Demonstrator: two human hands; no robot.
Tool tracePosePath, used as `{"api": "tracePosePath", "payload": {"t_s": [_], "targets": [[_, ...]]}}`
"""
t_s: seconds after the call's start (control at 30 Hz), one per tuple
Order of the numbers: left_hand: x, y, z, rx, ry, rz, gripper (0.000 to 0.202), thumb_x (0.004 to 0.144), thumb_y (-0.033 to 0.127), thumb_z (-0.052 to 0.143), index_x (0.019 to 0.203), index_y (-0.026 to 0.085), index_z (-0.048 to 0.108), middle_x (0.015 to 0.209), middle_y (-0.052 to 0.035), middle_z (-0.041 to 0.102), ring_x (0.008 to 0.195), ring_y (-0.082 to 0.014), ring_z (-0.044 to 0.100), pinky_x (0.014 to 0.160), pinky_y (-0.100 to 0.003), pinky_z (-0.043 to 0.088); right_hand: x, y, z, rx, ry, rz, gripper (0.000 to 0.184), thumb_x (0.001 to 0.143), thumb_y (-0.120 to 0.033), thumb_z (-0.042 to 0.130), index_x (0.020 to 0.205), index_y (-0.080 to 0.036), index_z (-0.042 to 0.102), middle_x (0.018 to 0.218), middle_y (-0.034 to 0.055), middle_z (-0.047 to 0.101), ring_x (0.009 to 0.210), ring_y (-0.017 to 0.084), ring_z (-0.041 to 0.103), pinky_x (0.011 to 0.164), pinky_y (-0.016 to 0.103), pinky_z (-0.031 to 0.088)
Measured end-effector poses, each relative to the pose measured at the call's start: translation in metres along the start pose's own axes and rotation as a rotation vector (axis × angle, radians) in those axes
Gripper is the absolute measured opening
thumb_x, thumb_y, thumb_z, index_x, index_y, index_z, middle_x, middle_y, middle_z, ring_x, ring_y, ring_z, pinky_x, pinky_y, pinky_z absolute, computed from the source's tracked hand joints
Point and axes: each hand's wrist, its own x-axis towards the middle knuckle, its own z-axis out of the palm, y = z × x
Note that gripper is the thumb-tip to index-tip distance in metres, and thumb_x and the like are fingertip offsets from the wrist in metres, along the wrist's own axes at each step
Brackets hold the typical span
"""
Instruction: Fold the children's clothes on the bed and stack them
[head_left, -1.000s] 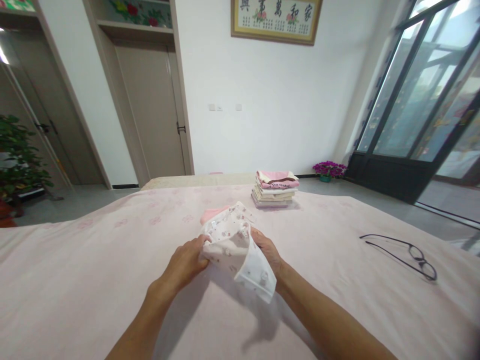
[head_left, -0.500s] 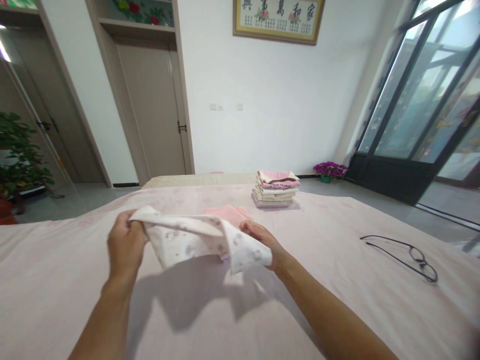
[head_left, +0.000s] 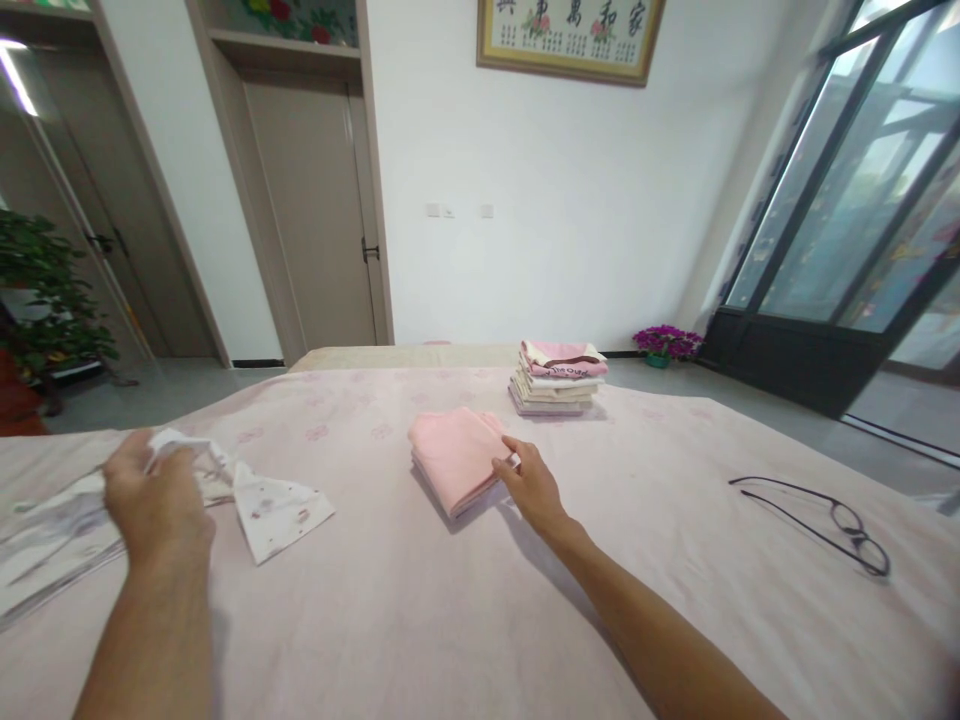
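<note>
At the left, my left hand (head_left: 159,490) is closed around a white garment with small prints (head_left: 281,510), its loose end spread on the bed cover to the right of the hand. More light printed cloth (head_left: 52,545) lies under and beyond that hand at the far left. In the middle rests a folded pink garment (head_left: 457,450), several layers thick. My right hand (head_left: 531,482) pinches its right edge between thumb and fingers; a bit of white shows at the fingertips.
A stack of folded clothes (head_left: 559,380) stands behind the pink garment, to its right. Black-framed glasses (head_left: 832,525) lie on the pale pink bed cover (head_left: 420,620) at the right. Beyond are a door (head_left: 319,210), a potted plant (head_left: 45,300) and purple flowers (head_left: 666,342).
The white printed garment has moved left and down in my left hand. My right hand has let go of it and now grips the pink garment, which is uncovered. The view has shifted slightly.
</note>
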Motion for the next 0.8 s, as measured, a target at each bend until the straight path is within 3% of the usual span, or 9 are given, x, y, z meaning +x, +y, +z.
{"api": "tracePosePath", "payload": {"t_s": [0.07,0.1,0.2,0.27,0.4,0.47,0.5,0.67,0.8], "targets": [[-0.012,0.006,0.016,-0.035,0.052,-0.069,0.05,0.076,0.02,0.061,0.126,0.02,0.057,0.125,-0.0013,0.063,0.114,-0.0243,0.059,0.098,-0.04,0.048,0.002,-0.001,-0.001,-0.052,-0.049,0.031,0.04,0.082,-0.035,0.062,0.12,-0.023,0.063,0.104,0.0059,0.066,0.087,0.02,0.061,0.082,0.035,0.047],[-0.018,0.009,0.024,-0.06,0.011,-0.076,0.045,0.074,0.019,0.061,0.119,0.019,0.063,0.121,-0.0016,0.066,0.112,-0.0229,0.061,0.101,-0.04,0.047,0.002,-0.003,-0.001,-0.061,-0.073,0.059,0.038,0.082,-0.033,0.061,0.119,-0.023,0.065,0.097,0.0041,0.067,0.084,0.02,0.061,0.079,0.033,0.046],[-0.035,0.014,0.04,-0.114,-0.25,-0.011,0.039,0.073,0.026,0.061,0.111,0.018,0.066,0.114,-0.0052,0.07,0.113,-0.0222,0.062,0.107,-0.04,0.042,0.0,-0.012,0.002,0.038,-0.131,0.079,0.031,0.082,-0.027,0.058,0.111,-0.021,0.069,0.08,0.0002,0.066,0.073,0.017,0.058,0.071,0.028,0.044],[-0.045,0.014,0.046,-0.086,-0.391,-0.001,0.042,0.074,0.034,0.061,0.113,0.018,0.066,0.114,-0.0072,0.07,0.115,-0.024,0.061,0.109,-0.042,0.04,-0.007,-0.025,0.004,0.181,-0.188,-0.013,0.029,0.083,-0.025,0.057,0.108,-0.02,0.07,0.082,0.0003,0.067,0.072,0.015,0.057,0.069,0.026,0.043],[-0.057,0.013,0.054,0.004,-0.552,-0.008,0.045,0.077,0.044,0.059,0.115,0.021,0.066,0.119,-0.0076,0.07,0.118,-0.0252,0.06,0.108,-0.041,0.04,-0.028,-0.056,0.004,0.38,-0.585,-0.205,0.026,0.085,-0.03,0.062,0.107,-0.021,0.072,0.085,0.0005,0.069,0.07,0.012,0.057,0.062,0.022,0.04],[-0.06,0.013,0.057,0.026,-0.599,-0.009,0.044,0.079,0.048,0.056,0.113,0.021,0.067,0.118,-0.0074,0.07,0.116,-0.0247,0.061,0.106,-0.04,0.042,-0.034,-0.064,0.006,0.394,-0.69,-0.233,0.024,0.087,-0.03,0.062,0.106,-0.021,0.073,0.083,0.0002,0.069,0.069,0.011,0.057,0.061,0.022,0.041],[-0.061,0.013,0.058,0.04,-0.624,-0.008,0.045,0.08,0.049,0.055,0.113,0.021,0.067,0.117,-0.0075,0.071,0.115,-0.0246,0.062,0.104,-0.04,0.044,-0.034,-0.063,0.007,0.37,-0.659,-0.239,0.021,0.087,-0.028,0.061,0.104,-0.021,0.073,0.083,0.0004,0.07,0.07,0.012,0.058,0.063,0.022,0.042],[-0.074,0.011,0.066,0.173,-0.79,0.059,0.043,0.078,0.047,0.056,0.108,0.019,0.07,0.11,-0.0076,0.073,0.105,-0.0248,0.066,0.094,-0.035,0.047,-0.023,-0.036,0.005,0.011,-0.239,-0.241,0.023,0.086,-0.014,0.056,0.105,-0.02,0.067,0.097,0.0037,0.068,0.079,0.014,0.062,0.075,0.026,0.046],[-0.098,0.014,0.075,0.252,-1.056,0.126,0.036,0.079,0.044,0.059,0.1,0.019,0.074,0.096,-0.0053,0.076,0.091,-0.0242,0.069,0.081,-0.031,0.049,-0.018,-0.022,-0.003,-0.349,-0.231,-0.34,0.024,0.088,-0.017,0.058,0.111,-0.024,0.064,0.107,0.0048,0.062,0.092,0.016,0.061,0.075,0.025,0.044]]}}
